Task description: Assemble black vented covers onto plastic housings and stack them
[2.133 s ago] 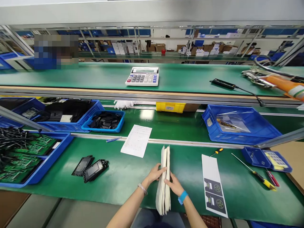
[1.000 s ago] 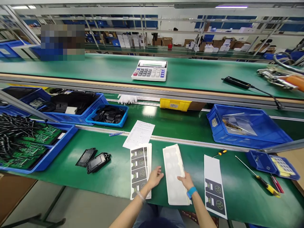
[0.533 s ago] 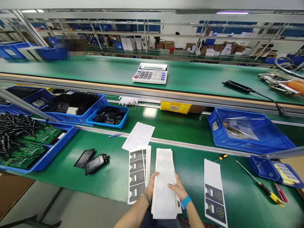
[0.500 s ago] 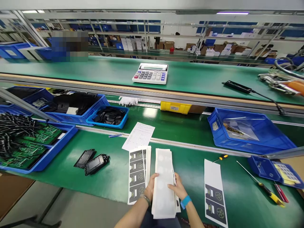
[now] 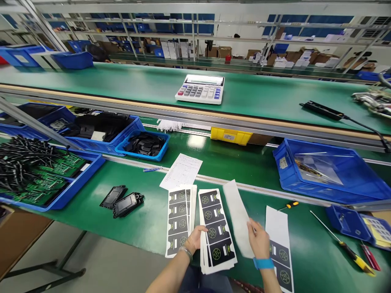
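Observation:
My left hand (image 5: 195, 238) rests on the near left edge of a stack of sticker sheets (image 5: 216, 230) printed with black labels. A second such stack (image 5: 179, 217) lies just left of it. My right hand (image 5: 259, 242) grips a blank white sheet (image 5: 236, 213) and holds it tilted above the green table, between the middle stack and a single label sheet (image 5: 279, 244) on the right.
A printed paper (image 5: 182, 171) and a blue pen (image 5: 152, 169) lie behind the stacks. Two black housings (image 5: 122, 200) sit at the left, near blue bins (image 5: 61, 175) of circuit boards. Screwdrivers (image 5: 342, 242), a blue bin (image 5: 330, 171) and a calculator (image 5: 200, 88) lie further off.
The upright bundle was laid down and split into two stacks. My right hand has now lifted the white top sheet off to the right, which uncovers black labels.

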The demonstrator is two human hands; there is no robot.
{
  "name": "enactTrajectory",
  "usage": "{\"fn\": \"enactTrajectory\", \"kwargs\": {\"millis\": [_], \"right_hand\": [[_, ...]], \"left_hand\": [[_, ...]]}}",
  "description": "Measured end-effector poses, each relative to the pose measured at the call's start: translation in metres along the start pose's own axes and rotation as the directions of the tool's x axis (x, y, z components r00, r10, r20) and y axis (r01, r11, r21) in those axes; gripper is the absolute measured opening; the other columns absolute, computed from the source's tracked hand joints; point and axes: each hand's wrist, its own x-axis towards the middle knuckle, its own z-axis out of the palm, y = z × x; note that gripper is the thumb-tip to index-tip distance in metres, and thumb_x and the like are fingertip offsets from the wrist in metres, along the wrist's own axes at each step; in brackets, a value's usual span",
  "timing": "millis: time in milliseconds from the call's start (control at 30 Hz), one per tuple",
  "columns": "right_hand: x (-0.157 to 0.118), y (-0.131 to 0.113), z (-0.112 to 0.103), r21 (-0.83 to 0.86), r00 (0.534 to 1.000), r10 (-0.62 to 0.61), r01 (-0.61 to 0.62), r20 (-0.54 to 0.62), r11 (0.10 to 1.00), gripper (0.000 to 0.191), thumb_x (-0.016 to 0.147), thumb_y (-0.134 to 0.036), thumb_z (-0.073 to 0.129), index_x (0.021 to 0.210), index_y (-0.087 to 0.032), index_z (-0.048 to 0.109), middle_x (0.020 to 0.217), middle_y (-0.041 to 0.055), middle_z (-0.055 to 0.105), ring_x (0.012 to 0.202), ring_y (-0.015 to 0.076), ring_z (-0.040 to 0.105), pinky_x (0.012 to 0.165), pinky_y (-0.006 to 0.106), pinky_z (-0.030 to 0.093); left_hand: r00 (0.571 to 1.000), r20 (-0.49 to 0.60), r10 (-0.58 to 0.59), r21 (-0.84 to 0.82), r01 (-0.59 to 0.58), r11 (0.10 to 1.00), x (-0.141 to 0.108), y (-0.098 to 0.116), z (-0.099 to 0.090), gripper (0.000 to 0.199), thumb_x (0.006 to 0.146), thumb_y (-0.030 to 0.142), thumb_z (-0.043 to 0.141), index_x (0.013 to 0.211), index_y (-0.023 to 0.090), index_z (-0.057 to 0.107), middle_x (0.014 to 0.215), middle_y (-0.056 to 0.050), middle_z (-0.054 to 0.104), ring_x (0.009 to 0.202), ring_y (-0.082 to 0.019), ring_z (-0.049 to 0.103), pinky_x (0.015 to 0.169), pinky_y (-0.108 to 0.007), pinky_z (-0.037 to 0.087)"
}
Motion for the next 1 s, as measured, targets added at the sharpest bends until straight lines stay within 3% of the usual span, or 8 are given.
{"fn": "enactTrajectory", "kwargs": {"millis": [133, 200, 300, 467, 567, 667, 767, 1000], "right_hand": [[-0.032, -0.046, -0.003, -0.337, 0.99, -0.137, 0.117, -0.035, 0.934, 0.056, 0.085, -0.044, 0.032, 0.131, -0.022, 0.057, 0.126, 0.0149, 0.059, 0.101, 0.0383, 0.057, 0.065, 0.045, 0.049], [-0.048, -0.06, 0.016, -0.289, 0.985, -0.07, 0.114, 0.159, 0.95, 0.059, 0.082, -0.045, 0.041, 0.133, -0.02, 0.055, 0.133, 0.0166, 0.054, 0.112, 0.0431, 0.053, 0.073, 0.05, 0.051], [-0.058, -0.066, 0.039, -0.146, 0.908, -0.063, 0.134, 0.414, 0.98, 0.062, 0.08, -0.053, 0.046, 0.129, -0.018, 0.058, 0.136, 0.0175, 0.05, 0.122, 0.0427, 0.047, 0.095, 0.054, 0.045], [-0.038, -0.061, 0.019, -0.209, 0.991, -0.095, 0.114, 0.096, 0.971, 0.088, 0.072, -0.066, 0.053, 0.139, -0.01, 0.04, 0.134, 0.0245, 0.044, 0.124, 0.0468, 0.04, 0.098, 0.059, 0.039], [-0.024, -0.058, 0.003, -0.021, 0.98, 0.021, -0.017, 0.199, 1.0, 0.098, 0.059, -0.061, 0.068, 0.136, -0.011, 0.035, 0.128, 0.0226, 0.052, 0.114, 0.0414, 0.052, 0.09, 0.052, 0.048], [-0.019, -0.056, -0.003, 0.16, 0.981, -0.026, -0.006, 0.194, 0.987, 0.067, 0.065, -0.052, 0.067, 0.119, -0.018, 0.048, 0.115, 0.0136, 0.064, 0.106, 0.0327, 0.06, 0.09, 0.045, 0.05], [-0.021, -0.053, -0.003, 0.28, 0.981, -0.068, 0.014, 0.182, 0.96, 0.052, 0.067, -0.047, 0.069, 0.109, -0.02, 0.054, 0.112, 0.0114, 0.067, 0.105, 0.0311, 0.061, 0.091, 0.044, 0.05], [-0.025, -0.05, 0.001, 0.465, 0.943, 0.067, -0.222, 0.327, 0.857, 0.053, 0.055, -0.045, 0.081, 0.097, -0.015, 0.067, 0.101, 0.0124, 0.073, 0.096, 0.0327, 0.066, 0.088, 0.047, 0.053]], "left_hand": [[0.999, 0.046, -0.012, -0.002, 0.012, 1.0, -0.001, 0.002, 0.007, 0.044, 0.052, 0.029, 0.062, 0.093, 0.015, 0.061, 0.091, -0.015, 0.07, 0.107, -0.035, 0.062, 0.094, -0.05, 0.047], [0.997, 0.072, 0.0, 0.003, 0.0, 1.0, -0.002, 0.002, 0.015, 0.047, 0.051, 0.031, 0.063, 0.095, 0.015, 0.061, 0.091, -0.014, 0.07, 0.108, -0.035, 0.062, 0.094, -0.051, 0.047], [0.994, 0.107, 0.039, 0.017, -0.041, 0.999, -0.008, 0.003, 0.031, 0.051, 0.048, 0.031, 0.064, 0.098, 0.017, 0.063, 0.092, -0.013, 0.071, 0.107, -0.037, 0.062, 0.091, -0.053, 0.048], [0.983, 0.129, 0.133, 0.048, -0.14, 0.989, -0.022, 0.008, 0.046, 0.055, 0.046, 0.023, 0.069, 0.1, 0.016, 0.065, 0.093, -0.013, 0.071, 0.109, -0.039, 0.06, 0.093, -0.055, 0.047], [0.974, 0.142, 0.177, 0.06, -0.187, 0.981, -0.03, 0.011, 0.047, 0.056, 0.046, 0.022, 0.073, 0.101, 0.016, 0.065, 0.094, -0.013, 0.071, 0.11, -0.039, 0.06, 0.096, -0.054, 0.046], [0.966, 0.147, 0.214, 0.07, -0.226, 0.972, -0.039, 0.012, 0.048, 0.056, 0.049, 0.024, 0.077, 0.103, 0.016, 0.065, 0.095, -0.013, 0.072, 0.11, -0.038, 0.061, 0.097, -0.053, 0.047], [0.957, 0.144, 0.251, 0.076, -0.264, 0.962, -0.05, 0.014, 0.05, 0.059, 0.053, 0.028, 0.079, 0.109, 0.016, 0.063, 0.098, -0.013, 0.072, 0.109, -0.037, 0.062, 0.097, -0.051, 0.048], [0.948, 0.104, 0.302, 0.115, -0.313, 0.943, -0.067, 0.022, 0.06, 0.062, 0.054, 0.026, 0.082, 0.111, 0.015, 0.061, 0.098, -0.012, 0.072, 0.104, -0.035, 0.065, 0.091, -0.048, 0.052]]}}
